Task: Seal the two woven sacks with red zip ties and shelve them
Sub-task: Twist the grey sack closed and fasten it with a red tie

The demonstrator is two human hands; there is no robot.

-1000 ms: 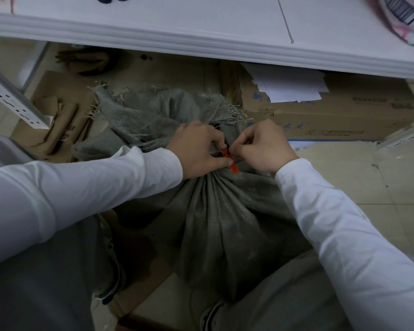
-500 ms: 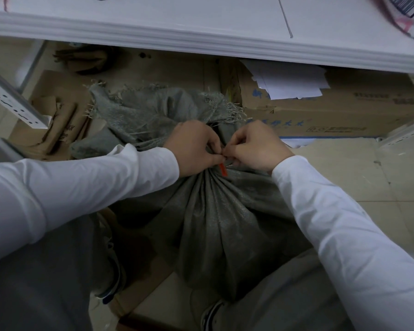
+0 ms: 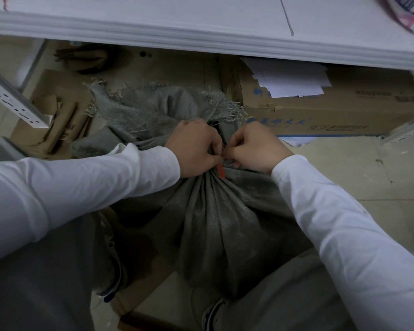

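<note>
Woven sack [image 3: 213, 223], dull grey with a frayed mouth, stands on the floor [image 3: 344, 168] near the desk [image 3: 153, 20], neck bunched into pleats; left hand [image 3: 196, 149] and right hand [image 3: 256, 146] both pinch the red zip tie [image 3: 221, 172] there.

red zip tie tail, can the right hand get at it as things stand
Probably yes: the free end of the red zip tie pokes out uncovered at the gathered neck of the sack, just below the right hand; the left hand sits beside it, not over it.

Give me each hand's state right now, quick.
Left hand: pinching the red zip tie on the woven sack.
Right hand: pinching the same tie.
</note>
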